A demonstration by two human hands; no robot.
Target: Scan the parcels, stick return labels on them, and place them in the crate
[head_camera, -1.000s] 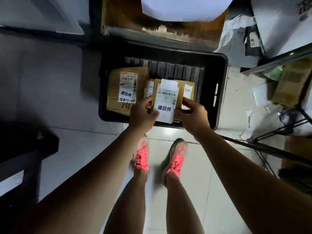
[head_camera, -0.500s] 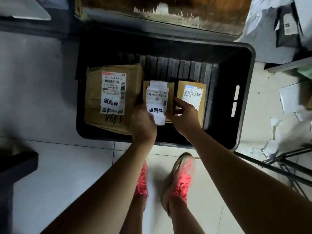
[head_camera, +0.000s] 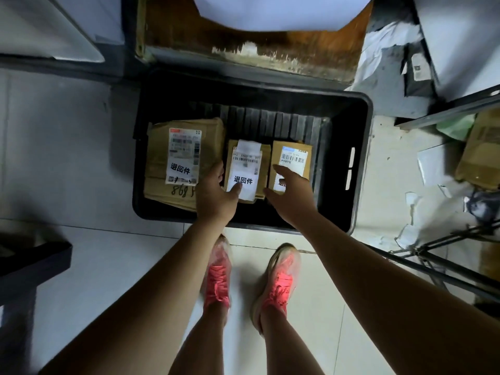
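The middle parcel (head_camera: pixel 247 169) lies lengthwise toward the crate's (head_camera: pixel 362 163) far edge, between the hands: left hand (head_camera: pixel 216 194) loosely touching its label, right hand (head_camera: pixel 290 197) spread empty

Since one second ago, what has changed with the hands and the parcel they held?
The middle parcel went down into the crate, between the big parcel and the small parcel. The right hand let go; the left hand still touches it. The other two parcels stayed put.
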